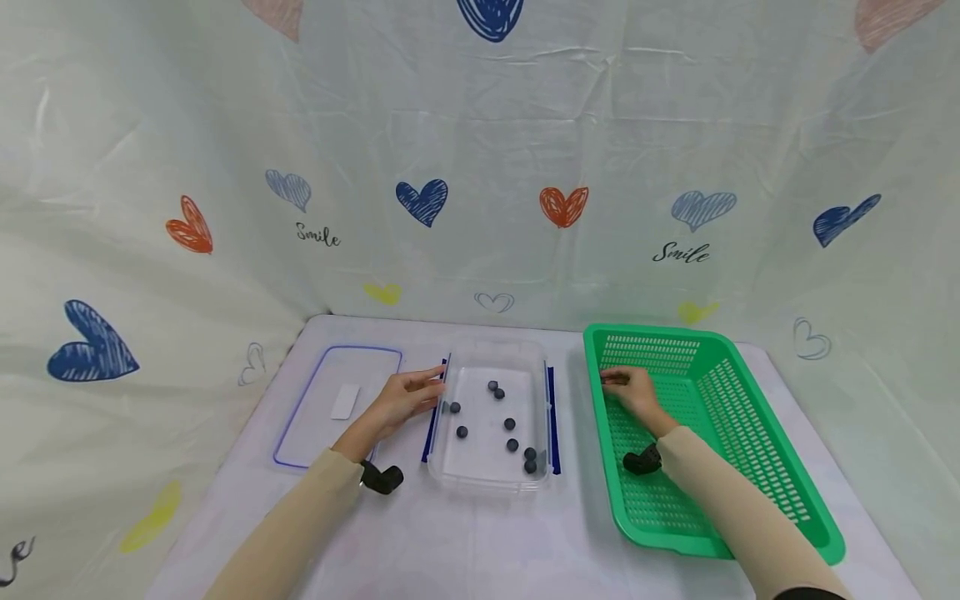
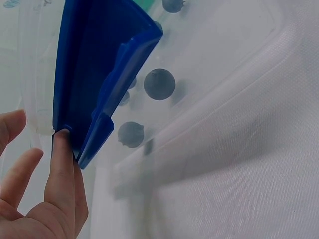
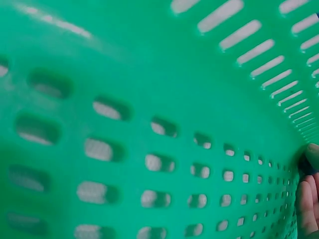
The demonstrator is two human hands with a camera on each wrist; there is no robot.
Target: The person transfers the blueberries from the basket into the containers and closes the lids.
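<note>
A clear plastic container (image 1: 487,479) with blue side latches holds several blueberries (image 1: 510,424); some show jagged crowns in the left wrist view. At its left side, my left hand (image 1: 405,398) touches the blue latch (image 2: 107,64) with fairly straight fingers, and a fingertip meets the latch's lower end. My right hand (image 1: 633,392) is inside the green basket (image 1: 787,433), close to its left wall. Between its thumb and fingers (image 3: 308,199), at the edge of the right wrist view, it pinches a small dark blueberry (image 3: 305,165), mostly hidden.
Left of the container, a clear lid (image 1: 315,400) with a blue rim lies flat, with a white rectangle (image 1: 345,402) on it. A white cloth (image 1: 480,542) covers the table. Behind it hangs a pale curtain (image 1: 480,125) printed with hearts.
</note>
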